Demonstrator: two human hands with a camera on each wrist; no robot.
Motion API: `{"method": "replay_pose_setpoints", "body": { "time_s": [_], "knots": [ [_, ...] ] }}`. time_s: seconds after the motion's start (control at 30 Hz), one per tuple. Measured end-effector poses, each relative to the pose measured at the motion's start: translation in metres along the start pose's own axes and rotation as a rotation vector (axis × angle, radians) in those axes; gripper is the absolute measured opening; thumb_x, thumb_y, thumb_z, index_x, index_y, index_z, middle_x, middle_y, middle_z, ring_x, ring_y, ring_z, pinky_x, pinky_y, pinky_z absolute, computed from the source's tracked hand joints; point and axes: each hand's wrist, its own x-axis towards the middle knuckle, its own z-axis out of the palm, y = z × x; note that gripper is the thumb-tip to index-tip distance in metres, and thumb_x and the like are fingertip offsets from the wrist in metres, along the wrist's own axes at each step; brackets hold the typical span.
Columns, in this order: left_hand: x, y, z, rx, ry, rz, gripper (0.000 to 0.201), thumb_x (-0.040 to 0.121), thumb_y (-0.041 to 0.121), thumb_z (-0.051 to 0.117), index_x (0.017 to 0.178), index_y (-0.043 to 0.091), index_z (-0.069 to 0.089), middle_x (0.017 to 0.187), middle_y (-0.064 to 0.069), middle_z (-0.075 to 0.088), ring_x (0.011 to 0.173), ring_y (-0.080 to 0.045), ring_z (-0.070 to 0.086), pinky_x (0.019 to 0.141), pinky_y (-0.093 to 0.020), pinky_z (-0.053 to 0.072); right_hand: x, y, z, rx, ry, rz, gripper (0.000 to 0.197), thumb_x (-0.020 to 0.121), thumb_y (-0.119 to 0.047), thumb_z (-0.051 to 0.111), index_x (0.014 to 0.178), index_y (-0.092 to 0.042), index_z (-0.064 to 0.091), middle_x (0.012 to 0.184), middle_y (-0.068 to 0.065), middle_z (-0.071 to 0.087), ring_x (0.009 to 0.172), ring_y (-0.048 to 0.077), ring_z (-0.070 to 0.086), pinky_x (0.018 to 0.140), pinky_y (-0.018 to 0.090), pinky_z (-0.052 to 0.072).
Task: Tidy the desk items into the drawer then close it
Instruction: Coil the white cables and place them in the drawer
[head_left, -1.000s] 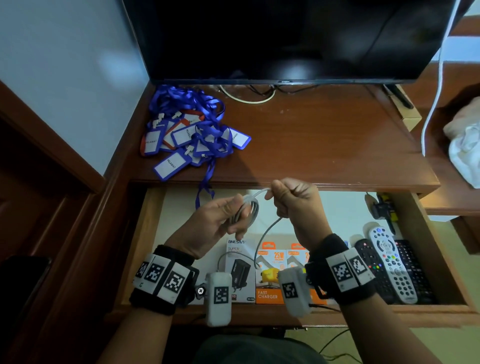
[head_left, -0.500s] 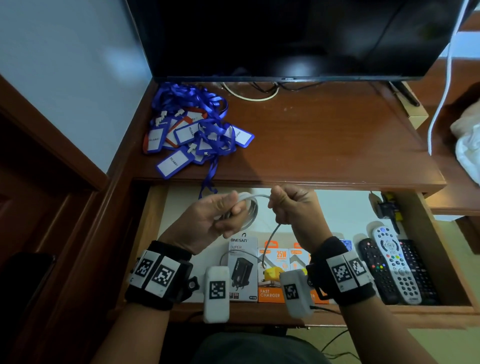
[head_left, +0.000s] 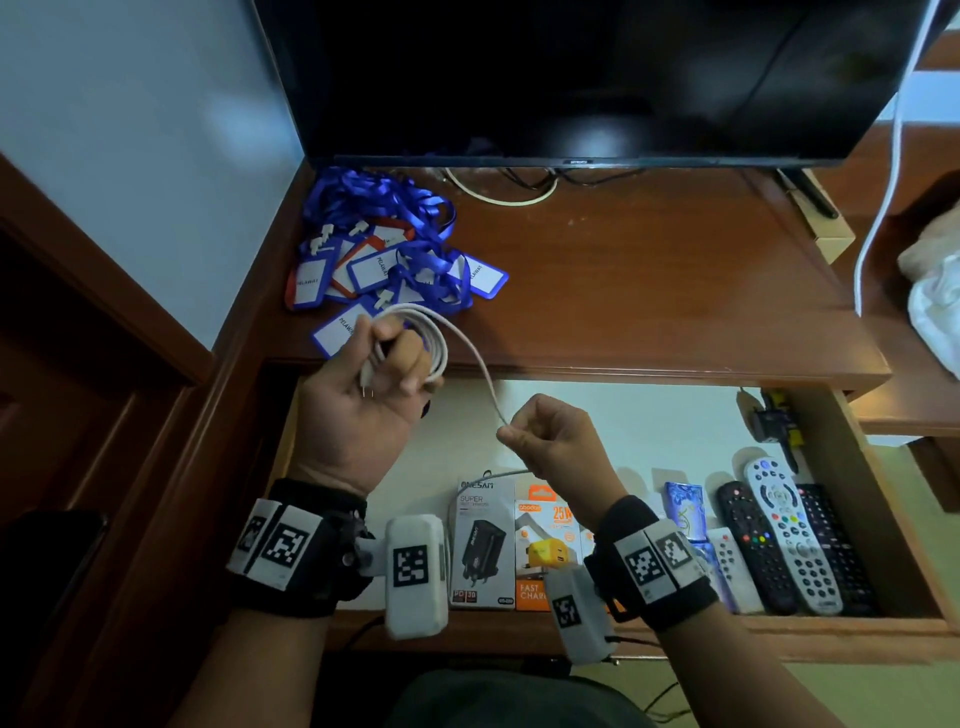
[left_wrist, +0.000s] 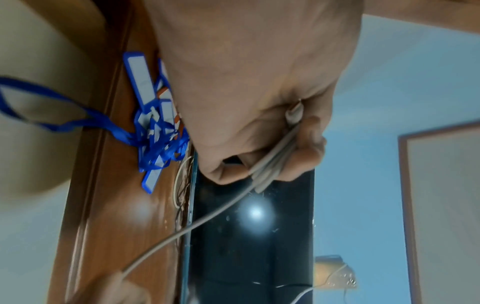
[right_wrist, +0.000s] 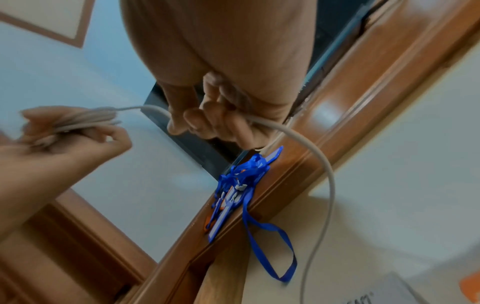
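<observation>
While the drawer (head_left: 883, 525) stands open below the desk (head_left: 649, 291), a person's left hand (head_left: 358, 410) grips a coiled white cable (head_left: 441, 338) above the desk's front-left edge, fingers curled round the loops. The right hand (head_left: 556, 441) pinches the cable's loose run over the drawer. Blue lanyard badges (head_left: 384, 260) lie heaped at the desk's left edge; remotes (head_left: 789, 540) and charger boxes (head_left: 488, 545) line the drawer's front edge.
</observation>
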Motion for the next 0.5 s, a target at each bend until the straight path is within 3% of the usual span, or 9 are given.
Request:
{"method": "replay_pose_setpoints", "body": {
  "time_s": [0.13, 0.23, 0.3, 0.37, 0.43, 0.5],
  "knots": [
    [0.002, -0.005, -0.001, 0.346, 0.200, 0.071, 0.027, 0.099, 0.030, 0.035, 0.078, 0.018, 0.046, 0.059, 0.004, 0.033, 0.060, -0.012, 0.036, 0.070, -0.025, 0.032, -0.001, -0.008, -0.001, -0.231, -0.104, -0.039, 0.016, 0.079, -0.006, 0.075, 0.070, 0.003, 0.065, 0.053, -0.002, 0.053, 0.046, 0.003, 0.043, 0.051, 0.020, 0.039],
    [0.000, -0.013, 0.002, 0.808, 0.261, 0.107, 0.033, 0.104, 0.018, 0.031, 0.074, 0.015, 0.043, 0.064, -0.008, 0.032, 0.060, -0.009, 0.041, 0.066, -0.016, 0.040, -0.003, -0.018, -0.001, -0.330, -0.207, -0.061, 0.011, 0.081, -0.005, 0.073, 0.073, 0.002, 0.070, 0.051, -0.012, 0.056, 0.047, -0.001, 0.050, 0.050, 0.009, 0.037],
    [-0.001, -0.021, 0.001, 0.878, 0.285, 0.057, 0.033, 0.104, 0.022, 0.032, 0.076, 0.013, 0.047, 0.065, -0.009, 0.038, 0.063, -0.012, 0.045, 0.072, -0.022, 0.041, -0.005, -0.027, -0.001, -0.330, -0.272, -0.076, 0.009, 0.082, 0.000, 0.069, 0.074, 0.003, 0.071, 0.048, -0.015, 0.057, 0.048, -0.003, 0.051, 0.051, 0.007, 0.036],
    [0.000, -0.028, 0.000, 0.904, 0.267, -0.010, 0.031, 0.103, 0.027, 0.035, 0.081, 0.013, 0.053, 0.065, -0.003, 0.049, 0.067, -0.014, 0.048, 0.076, -0.029, 0.039, -0.006, -0.034, -0.002, -0.291, -0.318, -0.098, 0.012, 0.084, -0.003, 0.068, 0.074, 0.001, 0.072, 0.052, -0.009, 0.057, 0.047, 0.001, 0.047, 0.053, 0.010, 0.034],
    [0.000, -0.033, 0.000, 0.973, 0.247, -0.066, 0.028, 0.102, 0.024, 0.037, 0.087, 0.011, 0.055, 0.066, 0.001, 0.058, 0.068, -0.009, 0.053, 0.076, -0.023, 0.040, -0.008, -0.039, -0.003, -0.240, -0.316, -0.122, 0.015, 0.081, -0.016, 0.067, 0.070, -0.007, 0.072, 0.053, 0.002, 0.051, 0.049, 0.006, 0.038, 0.052, 0.017, 0.033],
    [-0.001, -0.038, 0.001, 0.989, 0.206, -0.114, 0.026, 0.102, 0.020, 0.038, 0.087, 0.009, 0.056, 0.065, 0.005, 0.061, 0.065, -0.004, 0.054, 0.071, -0.016, 0.041, -0.007, -0.043, -0.005, -0.163, -0.269, -0.140, 0.015, 0.079, -0.018, 0.064, 0.067, -0.012, 0.069, 0.050, -0.007, 0.048, 0.050, 0.006, 0.036, 0.051, 0.017, 0.032]
  ]
}}
